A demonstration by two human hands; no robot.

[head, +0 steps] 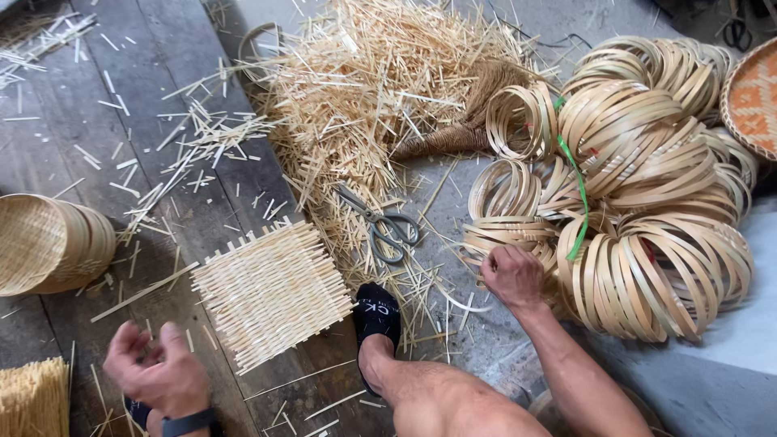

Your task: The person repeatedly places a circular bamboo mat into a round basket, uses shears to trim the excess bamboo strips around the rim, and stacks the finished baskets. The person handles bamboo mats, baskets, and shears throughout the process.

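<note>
Bamboo rings (518, 235) sit clamped in right hand (511, 275); left hand (158, 372) hovers, fingers apart.

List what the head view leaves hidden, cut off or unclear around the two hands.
- Right hand: its fingertips are curled into the bamboo hoops; whether they pinch one cannot be told.
- Left hand: blurred, so its grip on anything is unclear.
- Stack of baskets: cut off by the left edge.
- Woven tray: cut off by the right edge.
- Scissors: blade tips partly buried in the bamboo offcuts.
</note>
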